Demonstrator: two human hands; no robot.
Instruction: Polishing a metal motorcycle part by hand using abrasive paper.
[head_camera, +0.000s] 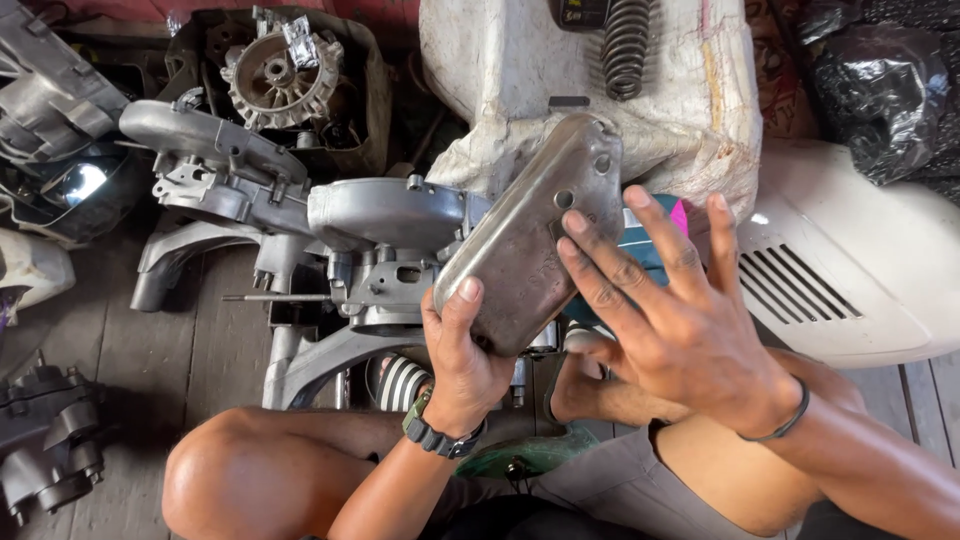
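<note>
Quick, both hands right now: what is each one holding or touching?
Left hand: closed on the lower end of the grey metal engine cover, holding it up.
Right hand: open, fingers spread, fingertips resting on the cover's face.

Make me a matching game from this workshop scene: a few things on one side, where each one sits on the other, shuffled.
Things:
1. metal engine cover
2. coil spring
3. white vented body panel
4. finned flywheel

Places:
A. upper left, inside a dark housing
B. on the floor at the right
C. held in the left hand, with the right hand spread open beside it
D. top centre, lying on a dirty white sack

Pairs: 1-C, 2-D, 3-B, 4-A
</note>
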